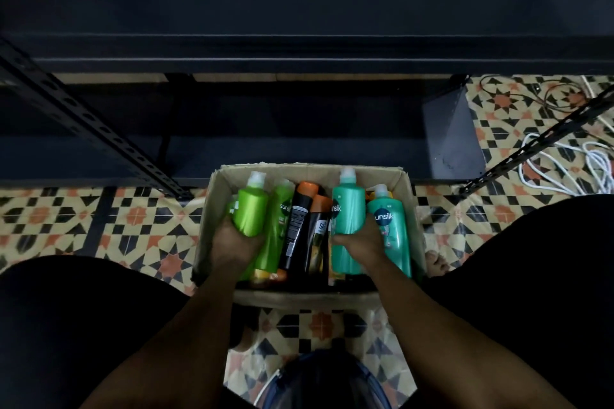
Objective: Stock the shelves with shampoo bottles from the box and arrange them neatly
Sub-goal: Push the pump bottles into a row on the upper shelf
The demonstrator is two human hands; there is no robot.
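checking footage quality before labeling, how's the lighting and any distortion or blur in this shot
Head view: dim overall, the black metal shelf nearly lost in shadow; wide-angle bending curves the shelf edges and slotted uprights; the lime green bottle in the left hand and teal bottle in the right hand show soft sheen; Sunsilk labels legible, slightly soft.

I see both forearms bare to frame edge, no sleeves in view. Left hand [232, 244] and right hand [360, 242] bare: no gloves, rings or watch that I can make out. Dark, near-black garment over left thigh [83, 325] and right thigh [518, 276], plain, no markings readable. Bare toes [437, 264] show beside right thigh. Low light; fabric texture not discernible.
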